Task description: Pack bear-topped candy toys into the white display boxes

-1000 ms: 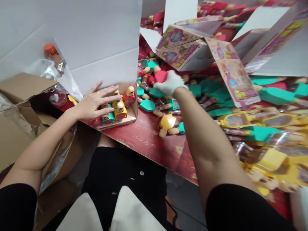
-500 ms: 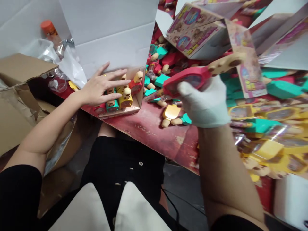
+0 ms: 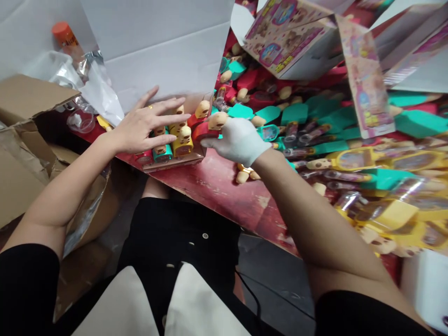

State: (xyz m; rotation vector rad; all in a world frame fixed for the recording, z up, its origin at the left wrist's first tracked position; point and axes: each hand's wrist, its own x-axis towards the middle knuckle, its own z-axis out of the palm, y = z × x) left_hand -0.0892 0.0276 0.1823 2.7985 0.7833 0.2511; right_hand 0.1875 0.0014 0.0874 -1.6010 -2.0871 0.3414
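Note:
An open display box [image 3: 175, 164] with a tall white lid stands at the table's front edge, holding several red, green and yellow toys with spotted tan handles. Over its left part my left hand [image 3: 140, 126] rests with fingers spread, touching the tops of the handles. My right hand [image 3: 236, 140], in a white glove, is at the box's right end. It grips a red toy [image 3: 201, 132] by its tan handle, with the red part inside the box's right side.
Piles of green toys [image 3: 296, 113] and yellow toys [image 3: 353, 158] cover the red table [image 3: 224, 179] on the right. Printed cartons [image 3: 294, 39] stand behind them. At left are a brown carton [image 3: 21, 172], plastic bags and an orange-capped bottle [image 3: 66, 37].
My right hand has moved left with the red toy, from above the toy pile to the box. My left hand has stayed nearly in place, fingers still spread.

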